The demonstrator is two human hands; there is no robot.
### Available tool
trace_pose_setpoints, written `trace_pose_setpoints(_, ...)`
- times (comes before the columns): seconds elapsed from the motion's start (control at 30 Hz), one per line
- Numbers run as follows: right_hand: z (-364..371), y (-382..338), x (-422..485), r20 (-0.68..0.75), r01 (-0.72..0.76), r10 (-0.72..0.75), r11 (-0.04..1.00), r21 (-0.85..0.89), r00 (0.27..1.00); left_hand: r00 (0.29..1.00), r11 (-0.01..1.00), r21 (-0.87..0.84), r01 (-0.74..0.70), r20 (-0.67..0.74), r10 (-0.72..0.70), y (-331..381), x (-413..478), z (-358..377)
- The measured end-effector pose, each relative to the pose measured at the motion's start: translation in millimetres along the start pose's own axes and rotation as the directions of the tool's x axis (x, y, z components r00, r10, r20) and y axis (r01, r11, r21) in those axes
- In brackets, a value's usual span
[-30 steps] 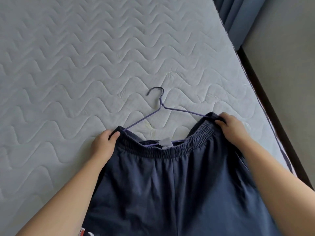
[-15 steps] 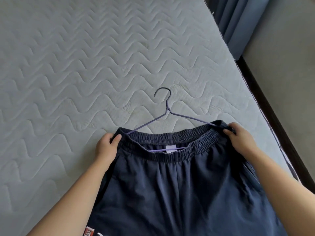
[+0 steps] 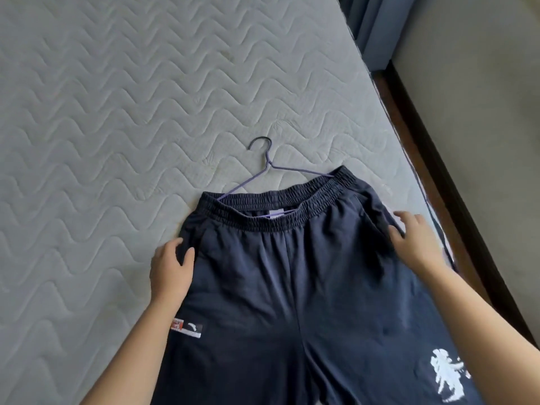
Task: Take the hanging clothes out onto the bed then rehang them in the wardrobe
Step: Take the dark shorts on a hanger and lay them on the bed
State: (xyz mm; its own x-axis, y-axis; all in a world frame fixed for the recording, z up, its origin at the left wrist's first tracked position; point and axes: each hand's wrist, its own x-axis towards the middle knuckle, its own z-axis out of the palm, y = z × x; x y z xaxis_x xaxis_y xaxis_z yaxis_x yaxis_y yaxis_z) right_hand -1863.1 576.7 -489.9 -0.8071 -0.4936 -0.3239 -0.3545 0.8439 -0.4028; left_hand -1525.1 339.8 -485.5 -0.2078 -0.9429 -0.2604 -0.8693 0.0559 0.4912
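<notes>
Both forearms reach in from the bottom of the view, bare, one on each side of the garment. The left hand [image 3: 171,268] lies at the left side edge of the dark navy shorts [image 3: 292,282], a little below the waistband [image 3: 277,223]. Its thumb [image 3: 190,254] rests on top of the cloth and its fingers are loosely bent along the outer edge, by the mattress; whether cloth is pinched between them cannot be told. The right hand [image 3: 416,244] sits at the right side edge at about the same height, palm down, fingers spread and nearly straight, touching the fabric and holding nothing.

The shorts lie flat on the bed [image 3: 117,141], front up, waistband away from the person, legs running down out of view. They lie between the two hands – each hand is at a side seam, well apart from the other. A thin purple wire hanger [image 3: 269,163] sits inside the waistband: its shoulders disappear under the elastic, its hook lies on the quilted mattress just beyond, and its bottom bar shows in the opening near a small white label [image 3: 276,212].

A logo patch [image 3: 187,328] sits on the left leg beside the left forearm – a white print [image 3: 447,375] marks the right leg. A blue curtain [image 3: 371,30] hangs past the bed's far right corner.
</notes>
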Motion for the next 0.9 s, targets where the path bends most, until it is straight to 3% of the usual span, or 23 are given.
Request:
trace_pose_setpoints(0.13,-18,30,-91,0.043,-0.135,0.134,0.990,0.033,0.990,0.982,0.978,-0.151,0.147,0.139,-0.126,3,-92,-29)
trace_pose_setpoints(0.33,-45,57,-218,0.203,-0.368,0.338,0.920,0.134,0.919,0.914,0.928,-0.149,0.341,0.283,-0.290,-4,-209,-57)
trace_pose_setpoints(0.47,-73,63,-272,0.269,-0.475,0.412,0.846,0.240,0.870,0.879,0.941,-0.073,0.330,0.388,-0.277,0,-270,-83)
trace_pose_setpoints(0.57,-86,72,-294,0.322,-0.547,0.457,0.783,0.297,0.829,0.871,0.987,0.054,0.153,0.464,-0.160,0,-301,-103)
trace_pose_setpoints(0.67,-97,84,-306,0.374,-0.562,0.449,0.775,0.289,0.812,0.884,0.994,0.080,0.080,0.456,-0.108,-2,-327,-130)
trace_pose_setpoints(0.9,-105,98,-325,0.409,-0.446,0.350,0.879,0.166,0.843,0.908,0.948,-0.043,0.316,0.304,-0.289,-47,-387,-165)
